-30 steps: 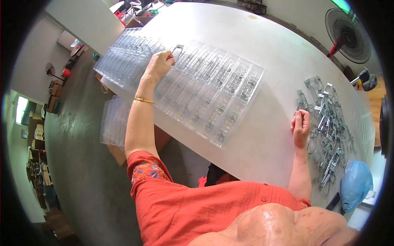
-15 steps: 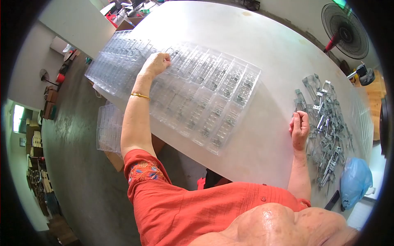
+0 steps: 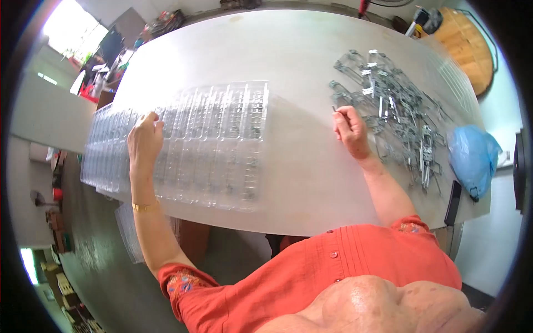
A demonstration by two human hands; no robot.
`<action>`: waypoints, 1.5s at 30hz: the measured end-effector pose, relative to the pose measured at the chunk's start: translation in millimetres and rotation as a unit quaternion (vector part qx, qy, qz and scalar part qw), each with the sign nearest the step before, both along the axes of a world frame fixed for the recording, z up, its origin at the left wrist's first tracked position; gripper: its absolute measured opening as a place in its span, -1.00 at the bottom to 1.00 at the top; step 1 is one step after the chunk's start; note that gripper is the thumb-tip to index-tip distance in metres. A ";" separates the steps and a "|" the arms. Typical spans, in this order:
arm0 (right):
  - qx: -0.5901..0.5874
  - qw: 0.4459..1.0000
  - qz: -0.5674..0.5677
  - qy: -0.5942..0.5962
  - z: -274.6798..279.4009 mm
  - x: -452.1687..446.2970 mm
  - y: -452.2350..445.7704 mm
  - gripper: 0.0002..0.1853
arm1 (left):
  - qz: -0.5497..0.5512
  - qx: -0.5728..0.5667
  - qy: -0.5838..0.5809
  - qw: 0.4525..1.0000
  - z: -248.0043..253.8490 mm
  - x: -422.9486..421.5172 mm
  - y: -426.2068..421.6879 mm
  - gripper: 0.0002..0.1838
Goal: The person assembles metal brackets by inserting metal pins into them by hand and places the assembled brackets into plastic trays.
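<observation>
Clear plastic trays [image 3: 194,143] with long narrow compartments lie across the left of the table, and metal parts show through those at the right end. Over the back row is my left hand [image 3: 145,139], its fingers pinched together; what lies between them is hidden. My right hand [image 3: 352,133] is closed just left of a loose heap of metal parts [image 3: 397,102]. A thin dark metal piece [image 3: 334,109] pokes out from its fingertips. The heap is a tangle of grey brackets and shiny strips.
The pale table [image 3: 300,183] has a rounded far edge. To the right are a knotted blue plastic bag [image 3: 472,158] and a black phone-like object [image 3: 453,202]. Another clear tray [image 3: 129,230] sits lower, past the near-left edge. A round wooden top [image 3: 463,50] stands behind.
The camera view has turned, so trays and heap appear further left. My left hand has moved toward the trays' left part. My right hand stays closed beside the heap.
</observation>
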State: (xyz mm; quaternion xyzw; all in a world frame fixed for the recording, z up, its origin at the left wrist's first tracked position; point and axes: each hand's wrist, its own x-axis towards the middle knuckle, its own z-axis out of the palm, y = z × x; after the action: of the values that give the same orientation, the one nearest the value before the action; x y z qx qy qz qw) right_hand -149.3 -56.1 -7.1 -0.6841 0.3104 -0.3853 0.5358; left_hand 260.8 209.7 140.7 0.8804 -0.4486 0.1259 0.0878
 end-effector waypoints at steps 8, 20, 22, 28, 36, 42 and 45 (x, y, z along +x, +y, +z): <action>-0.085 0.996 -0.023 0.019 -8.5 -1.6 -5.2 -0.87 | -0.364 -0.169 0.091 0.911 8.3 -244.1 -40.6 -0.84; 0.049 0.994 -0.020 -0.093 -10.0 -5.2 -15.9 -0.81 | -0.205 -0.210 0.612 0.734 -121.9 -321.1 -178.1 -0.63; 0.068 0.992 -0.018 -0.106 -7.4 -6.4 -16.4 -0.82 | -0.185 -0.195 0.660 0.701 -116.4 -322.0 -176.8 -0.63; 0.103 0.992 -0.011 -0.077 3.7 -13.0 -12.0 -0.82 | -0.203 -0.196 0.676 0.681 -122.3 -324.9 -174.9 -0.59; 0.060 0.995 -0.012 -0.084 -7.7 -5.9 -14.9 -0.79 | -0.222 -0.205 0.678 0.670 -141.9 -320.7 -180.4 -0.57; 0.014 0.997 -0.033 -0.065 -10.3 0.4 -14.8 -0.77 | -0.226 -0.208 0.671 0.675 -145.2 -314.8 -180.9 -0.57; 0.046 0.996 -0.017 -0.075 -14.9 -3.7 -14.9 -0.78 | -0.229 -0.219 0.665 0.677 -152.2 -317.3 -180.4 -0.54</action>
State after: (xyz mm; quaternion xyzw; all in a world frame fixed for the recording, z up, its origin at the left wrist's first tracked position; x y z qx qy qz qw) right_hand -153.0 -71.0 -22.0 -0.6229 0.2981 -0.4299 0.5816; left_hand -56.5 29.2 -11.6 0.5576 -0.4194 -0.4220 0.5789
